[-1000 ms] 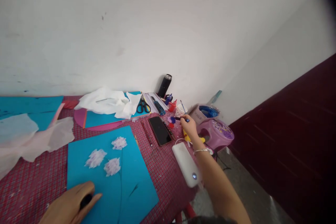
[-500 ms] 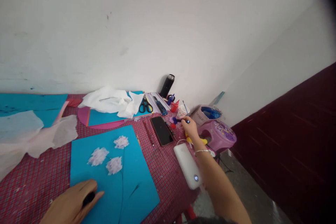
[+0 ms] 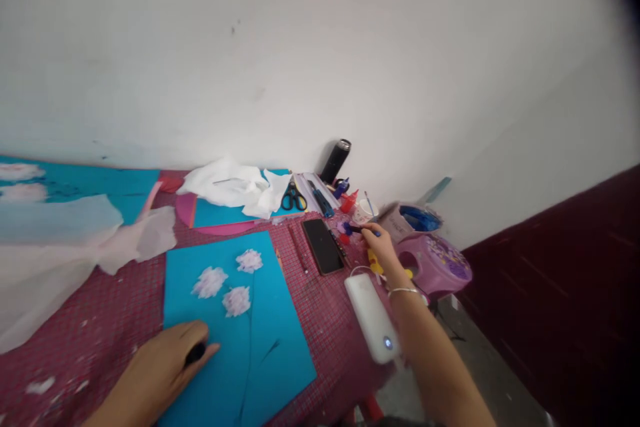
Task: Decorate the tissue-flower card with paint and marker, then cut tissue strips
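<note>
My right hand (image 3: 379, 242) is closed around a slim dark tool with a blue end (image 3: 361, 230), perhaps a marker or brush. Its tip meets a purple blob (image 3: 345, 227) beside a red spot on the table. My left hand (image 3: 173, 353) rests on the lower left of a blue sheet (image 3: 285, 340), closed on a black, rounded object (image 3: 195, 353) mostly hidden in the fingers. On that sheet are three pale, ruffled flowers (image 3: 237, 301), with thin dark stem lines and a leaf-like stroke below.
A phone (image 3: 323, 247) and white power bank (image 3: 370, 313) lie near my right arm. Behind are scissors (image 3: 294, 197), white tissue (image 3: 235, 183), a black flask (image 3: 336, 160), a red bottle (image 3: 349, 201) and a white cup (image 3: 365, 211). A pink stool (image 3: 435, 263) stands right.
The view has swung left, so everything sits further right in it. My right hand keeps the dark tool at the purple blob; my left stays on the sheet.
</note>
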`<action>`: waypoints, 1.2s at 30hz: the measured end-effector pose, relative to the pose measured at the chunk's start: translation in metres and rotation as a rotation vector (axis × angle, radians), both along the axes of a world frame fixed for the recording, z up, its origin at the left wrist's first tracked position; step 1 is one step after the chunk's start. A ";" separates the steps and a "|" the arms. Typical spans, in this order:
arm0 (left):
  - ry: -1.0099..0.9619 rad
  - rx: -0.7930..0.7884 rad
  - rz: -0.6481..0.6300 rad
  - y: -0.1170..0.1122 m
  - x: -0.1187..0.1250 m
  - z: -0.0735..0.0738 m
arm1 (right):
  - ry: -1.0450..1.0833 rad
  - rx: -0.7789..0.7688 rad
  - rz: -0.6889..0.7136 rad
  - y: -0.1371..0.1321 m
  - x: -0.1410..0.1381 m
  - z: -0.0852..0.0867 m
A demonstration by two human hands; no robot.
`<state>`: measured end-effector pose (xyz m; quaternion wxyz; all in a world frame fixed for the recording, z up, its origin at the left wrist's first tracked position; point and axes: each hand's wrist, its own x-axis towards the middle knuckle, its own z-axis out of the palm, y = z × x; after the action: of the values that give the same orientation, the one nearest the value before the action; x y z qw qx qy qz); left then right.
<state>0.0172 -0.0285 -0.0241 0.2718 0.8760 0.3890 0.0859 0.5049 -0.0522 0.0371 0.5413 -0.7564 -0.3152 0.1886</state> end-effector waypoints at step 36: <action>0.095 0.012 -0.075 -0.005 0.006 0.028 | 0.410 0.254 0.362 -0.001 -0.213 -0.047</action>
<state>0.0234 -0.0332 0.0034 0.2509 0.8947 0.3678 0.0360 0.2915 -0.0533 -0.0102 0.6415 -0.5603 -0.3499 0.3900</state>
